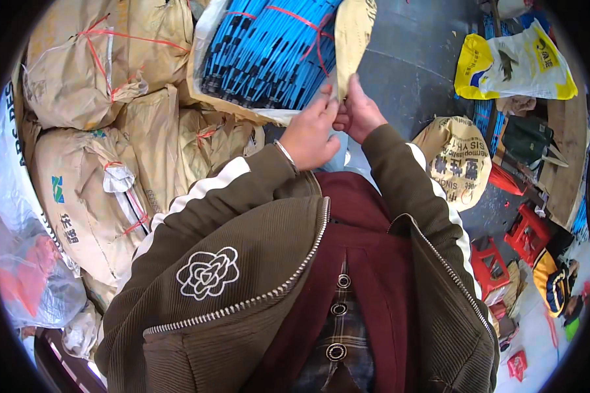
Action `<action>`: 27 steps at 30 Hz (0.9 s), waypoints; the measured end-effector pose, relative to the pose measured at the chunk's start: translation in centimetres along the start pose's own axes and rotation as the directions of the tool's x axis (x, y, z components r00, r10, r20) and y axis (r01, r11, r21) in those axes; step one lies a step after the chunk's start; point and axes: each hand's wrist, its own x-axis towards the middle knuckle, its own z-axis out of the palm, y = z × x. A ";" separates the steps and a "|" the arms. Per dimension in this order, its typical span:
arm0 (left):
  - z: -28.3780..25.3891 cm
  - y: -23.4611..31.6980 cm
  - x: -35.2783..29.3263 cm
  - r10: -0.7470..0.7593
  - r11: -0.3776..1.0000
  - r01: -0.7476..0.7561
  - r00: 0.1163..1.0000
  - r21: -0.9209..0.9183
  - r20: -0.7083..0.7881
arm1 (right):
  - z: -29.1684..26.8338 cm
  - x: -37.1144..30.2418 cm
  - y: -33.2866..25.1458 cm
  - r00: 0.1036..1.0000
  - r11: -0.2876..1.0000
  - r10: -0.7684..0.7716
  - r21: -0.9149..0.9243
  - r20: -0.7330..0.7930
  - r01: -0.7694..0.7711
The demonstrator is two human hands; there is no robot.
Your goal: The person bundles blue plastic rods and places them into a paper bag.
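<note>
An open-topped brown paper sack with a white lining stands at the top centre. It is filled with thin blue rods or cables that have black ends, bundled with red string. Both hands meet at the sack's near right corner. My left hand is closed there, its fingertips pinching the sack's edge. My right hand is closed on the lower end of the sack's raised flap, close beside the left fingers. The exact grip of the fingertips is partly hidden.
Several stuffed brown sacks tied with red string are piled on the left. To the right are a round brown sack, a yellow and white bag, and red plastic stools. Grey floor lies between.
</note>
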 end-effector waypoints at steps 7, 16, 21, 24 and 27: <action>-0.8 -3.3 5.8 -0.698 0.065 0.655 0.569 -0.753 0.435 | -3.3 1.4 -1.7 0.999 0.985 -0.028 -0.171 0.025 0.032; 1.2 -4.6 8.1 -0.678 0.514 0.758 0.646 -0.401 0.351 | -0.9 1.1 -4.7 0.995 0.704 -0.058 -0.710 -0.082 -0.018; -0.9 -4.0 8.0 -0.769 -0.119 0.372 0.552 -0.921 0.322 | -1.3 1.6 -5.8 0.994 0.682 0.041 -0.724 -0.099 -0.100; -3.1 -4.0 7.7 -0.542 -0.391 0.378 0.642 -0.839 0.542 | -1.9 2.4 -6.0 0.993 0.706 0.112 -0.700 -0.039 -0.108; -7.0 -4.4 7.6 -0.404 -0.347 0.358 0.777 -0.867 0.482 | -2.4 2.8 -6.1 0.987 0.635 0.160 -0.762 -0.028 -0.125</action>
